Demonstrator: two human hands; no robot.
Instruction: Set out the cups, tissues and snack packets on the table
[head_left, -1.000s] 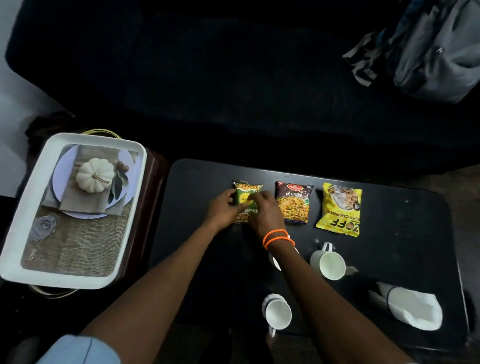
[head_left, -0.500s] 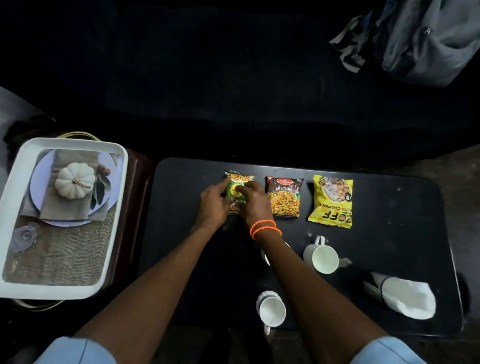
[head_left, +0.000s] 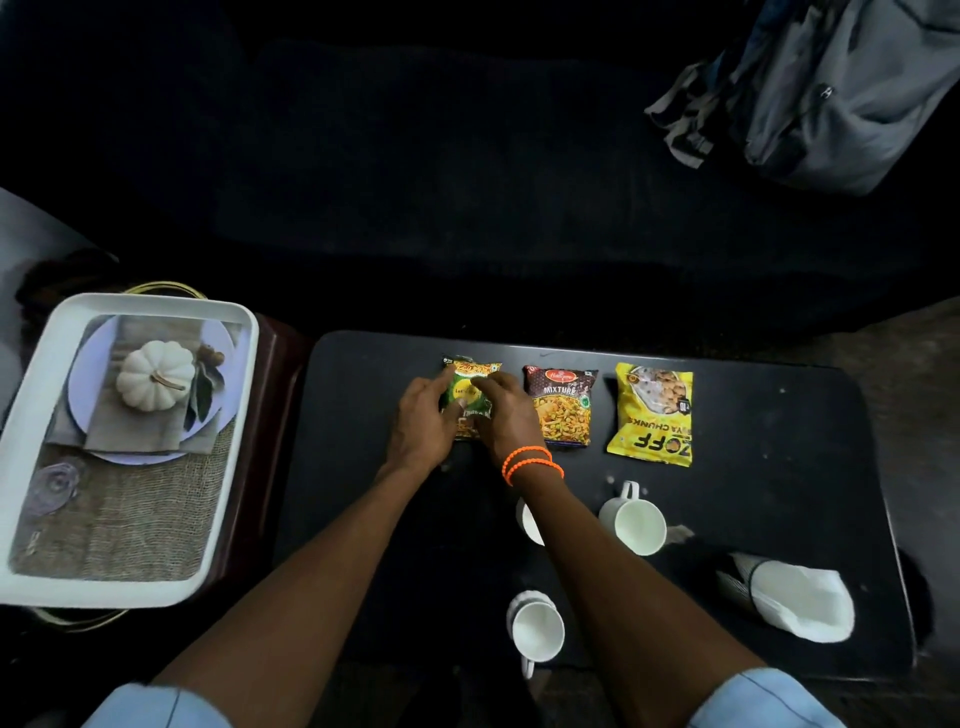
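Three snack packets lie in a row at the far side of the black table (head_left: 779, 467). My left hand (head_left: 423, 423) and my right hand (head_left: 506, 415), with orange bands at the wrist, both rest on the green and yellow packet (head_left: 470, 387) at the left, fingers pinching its sides. To its right lie a dark "Mixture" packet (head_left: 560, 408) and a yellow packet (head_left: 652, 413). A white cup (head_left: 635, 522) stands right of my right forearm, another cup (head_left: 530, 519) is half hidden behind that arm, and a third cup (head_left: 537, 631) stands near the front edge. White tissues (head_left: 795, 600) in a holder lie at the right.
A white tray (head_left: 228, 467) holding a plate, cloth and a small white pumpkin (head_left: 155, 375) sits on a brown stand left of the table. A dark sofa runs behind the table, with a grey bag (head_left: 841, 88) on it at the upper right.
Both hands have stayed on the green packet, shifting their fingers slightly on it. The camera view has drifted a little; the other packets, cups and tissues have not moved.
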